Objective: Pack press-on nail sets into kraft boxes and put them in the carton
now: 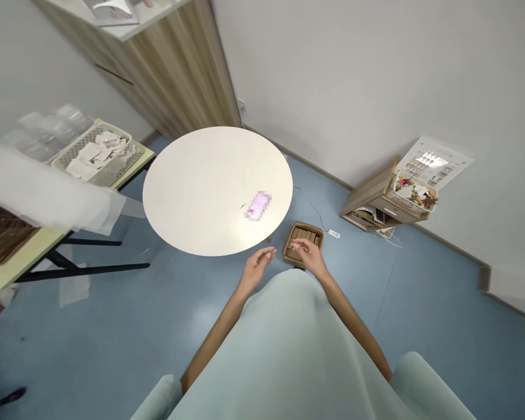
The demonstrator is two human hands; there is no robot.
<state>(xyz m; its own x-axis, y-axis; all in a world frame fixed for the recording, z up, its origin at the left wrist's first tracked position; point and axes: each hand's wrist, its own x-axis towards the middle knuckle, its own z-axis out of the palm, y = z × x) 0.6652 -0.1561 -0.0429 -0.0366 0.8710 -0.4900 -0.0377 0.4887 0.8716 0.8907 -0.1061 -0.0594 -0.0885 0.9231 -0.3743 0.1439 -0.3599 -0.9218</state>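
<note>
My left hand [256, 269] hovers in front of my body, just off the near edge of a round white table [192, 186]. Its fingers are loosely curved with no object visible in them. To the right, my right hand [311, 256] is raised over a brown box-like piece with slats [310, 226], and hides part of it. Those fingers are also bent and apart, and no object shows there. Both hands face each other with a gap between. On the table lies a pixelated pink and white item [258, 205] beside a tiny dark thing [242, 206].
At left, a side table [142, 156] carries a basket of white pieces [97, 153] and clear plastic wrap [39, 181]. A wood-grain cabinet [175, 70] stands behind. Right: a small cabinet [378, 195] with a filled basket [415, 193], and a power strip [333, 234] on the floor.
</note>
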